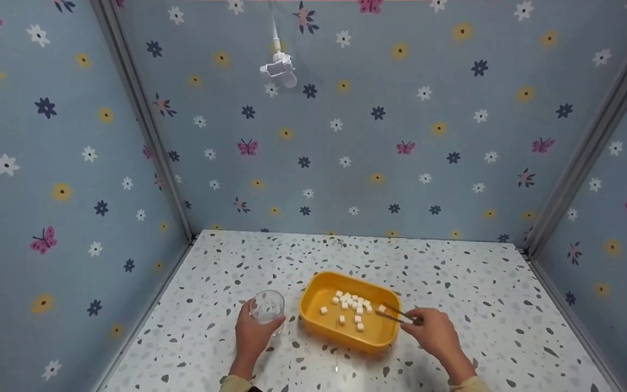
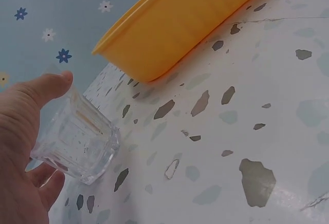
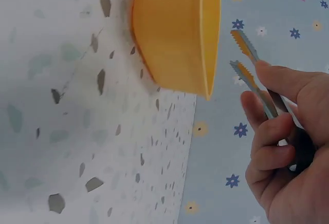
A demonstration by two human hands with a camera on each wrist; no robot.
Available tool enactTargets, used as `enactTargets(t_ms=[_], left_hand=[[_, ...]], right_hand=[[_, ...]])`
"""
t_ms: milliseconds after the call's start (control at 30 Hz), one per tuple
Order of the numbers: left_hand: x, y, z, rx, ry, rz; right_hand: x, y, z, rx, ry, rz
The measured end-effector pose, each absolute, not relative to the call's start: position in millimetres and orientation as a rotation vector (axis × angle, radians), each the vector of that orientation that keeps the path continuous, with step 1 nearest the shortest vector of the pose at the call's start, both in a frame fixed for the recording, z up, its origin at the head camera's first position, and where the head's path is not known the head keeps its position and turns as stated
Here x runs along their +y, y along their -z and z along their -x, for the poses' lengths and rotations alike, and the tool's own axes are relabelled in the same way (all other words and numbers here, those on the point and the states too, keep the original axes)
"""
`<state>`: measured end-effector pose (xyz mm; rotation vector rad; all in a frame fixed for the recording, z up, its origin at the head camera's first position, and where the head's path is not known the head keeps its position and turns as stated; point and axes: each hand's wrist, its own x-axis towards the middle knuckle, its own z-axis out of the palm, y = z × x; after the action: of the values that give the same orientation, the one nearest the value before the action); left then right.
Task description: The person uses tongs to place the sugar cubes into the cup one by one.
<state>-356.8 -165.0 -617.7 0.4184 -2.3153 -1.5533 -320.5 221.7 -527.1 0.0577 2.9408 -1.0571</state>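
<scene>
My left hand holds a clear drinking glass, thumb on one side and fingers round the other, left of the yellow bin. In my right hand are small metal tongs with serrated tips, gripped between thumb and fingers. The right wrist view shows the tong tips spread apart, nothing between them, at the height of the bin's rim. Seen from the head, they overlap the right end of the yellow bin, either side of one white cube. Several more white cubes lie loosely inside the bin.
The bin stands on a white speckled tabletop. Flower-patterned walls enclose the table at the back and both sides, with grey metal posts at the corners. A white device hangs against the back wall.
</scene>
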Motion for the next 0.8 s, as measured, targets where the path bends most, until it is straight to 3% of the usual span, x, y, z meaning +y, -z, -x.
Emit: enactTargets(t_ms=[300, 800], left_hand=[[-163.9, 620.1, 359.2, -2.308, 1.569, -0.411], [-167.3, 622.5, 352.5, -2.313, 1.574, -0.424]], right_hand=[[186.9, 526.8, 343.6, 2.941, 0.890, 0.094], [159.3, 539.0, 357.3, 2.939, 0.723, 0.048]])
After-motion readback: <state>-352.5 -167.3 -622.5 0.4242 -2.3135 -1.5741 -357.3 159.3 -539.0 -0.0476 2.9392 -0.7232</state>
